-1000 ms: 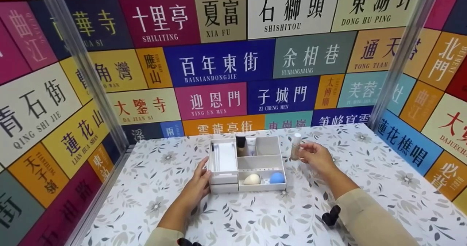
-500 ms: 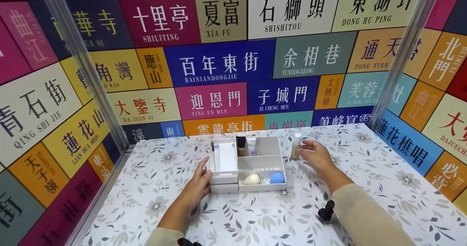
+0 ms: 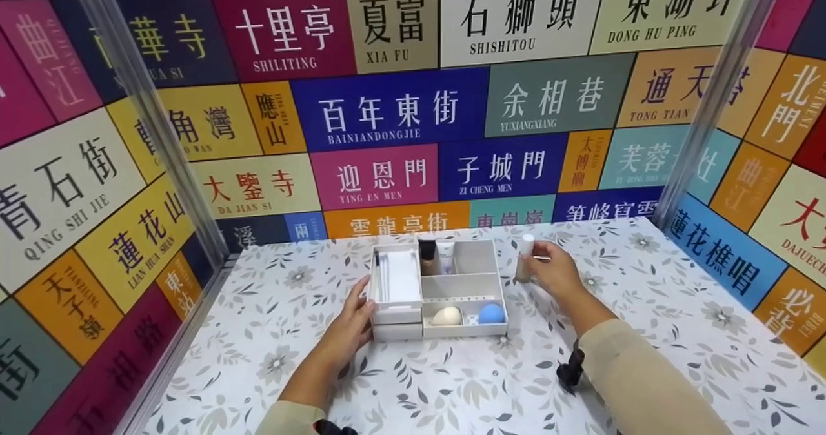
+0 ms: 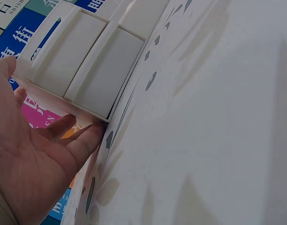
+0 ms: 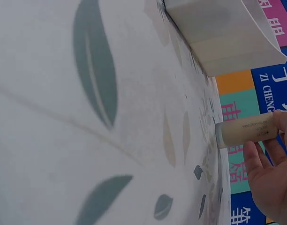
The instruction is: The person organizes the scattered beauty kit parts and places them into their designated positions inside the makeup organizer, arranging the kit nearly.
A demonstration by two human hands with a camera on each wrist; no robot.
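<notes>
My right hand [image 3: 552, 272] pinches a foundation bottle [image 3: 524, 262] with a white cap, just right of the white organizer box [image 3: 461, 286]. In the right wrist view the beige bottle [image 5: 244, 130] has its base at the tablecloth, thumb on one side and fingers on the other. My left hand [image 3: 352, 315] rests along the box's left side, fingers extended; in the left wrist view its fingertips lie beside the two small drawers [image 4: 106, 70]. Inside the box sit a cream makeup sponge [image 3: 446, 317], a blue makeup sponge [image 3: 491, 313], a black-capped bottle [image 3: 426, 257] and a white tube [image 3: 445, 259].
White sheets or pads [image 3: 401, 277] and thin sticks fill the box's left compartment. A floral tablecloth [image 3: 452, 390] covers the table. Colourful sign panels [image 3: 387, 109] wall in the back and both sides, with clear corner posts [image 3: 687, 115] at the rear.
My right hand has moved slightly left and its thumb and fingers have come round the bottle, which now leans a little. The left hand and the box have stayed in place.
</notes>
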